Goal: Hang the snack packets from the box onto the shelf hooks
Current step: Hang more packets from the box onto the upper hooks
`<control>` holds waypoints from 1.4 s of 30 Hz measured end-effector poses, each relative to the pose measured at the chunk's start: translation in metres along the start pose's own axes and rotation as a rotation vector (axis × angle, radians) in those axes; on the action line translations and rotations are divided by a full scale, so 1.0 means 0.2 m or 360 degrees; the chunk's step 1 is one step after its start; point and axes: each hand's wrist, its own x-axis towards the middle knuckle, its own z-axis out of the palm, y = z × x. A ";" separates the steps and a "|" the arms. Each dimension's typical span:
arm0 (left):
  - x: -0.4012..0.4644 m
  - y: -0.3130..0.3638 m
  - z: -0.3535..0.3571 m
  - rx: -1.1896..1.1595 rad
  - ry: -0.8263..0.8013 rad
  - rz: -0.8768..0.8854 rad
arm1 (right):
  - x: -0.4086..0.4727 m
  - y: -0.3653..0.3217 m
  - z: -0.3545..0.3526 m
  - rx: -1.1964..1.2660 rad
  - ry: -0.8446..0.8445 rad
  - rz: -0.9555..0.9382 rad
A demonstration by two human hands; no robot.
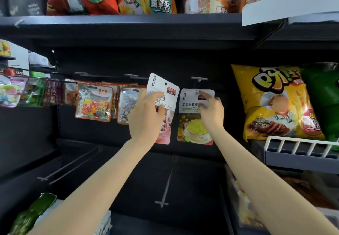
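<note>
Before the hooks, left hand (146, 113) grips a pink packet (163, 106); right hand (211, 113) pinches a yellow packet (192, 124).

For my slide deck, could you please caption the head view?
Left hand holds a pink packet while right hand hangs a yellow packet on a hook.

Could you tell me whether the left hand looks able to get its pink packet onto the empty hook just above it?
Probably yes: the left hand holds the pink packet just below the empty hook, with nothing between.
</note>
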 end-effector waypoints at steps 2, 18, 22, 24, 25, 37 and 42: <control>0.01 -0.01 0.02 0.0007 -0.0014 -0.0010 | 0.05 0.02 0.02 0.0028 -0.0140 0.0063; -0.03 -0.11 -0.01 -0.0526 -0.0052 0.0004 | -0.11 -0.05 -0.08 0.0351 0.0166 -0.0295; -0.06 -0.06 -0.02 -0.0927 -0.0139 -0.0059 | -0.23 -0.10 -0.14 0.0364 0.0030 -0.0497; -0.08 -0.03 0.01 -0.0994 -0.0179 -0.0035 | -0.26 -0.12 -0.15 0.0488 -0.0127 -0.0491; -0.08 -0.01 0.03 -0.1013 -0.0202 -0.0014 | -0.26 -0.13 -0.15 0.0570 -0.0207 -0.0471; -0.04 0.07 0.23 -0.0954 -0.0490 -0.0032 | -0.19 -0.06 -0.15 0.0476 -0.0085 -0.0338; -0.04 0.08 0.27 -0.0939 -0.0512 -0.0022 | -0.19 -0.04 -0.16 0.0391 0.0047 -0.0326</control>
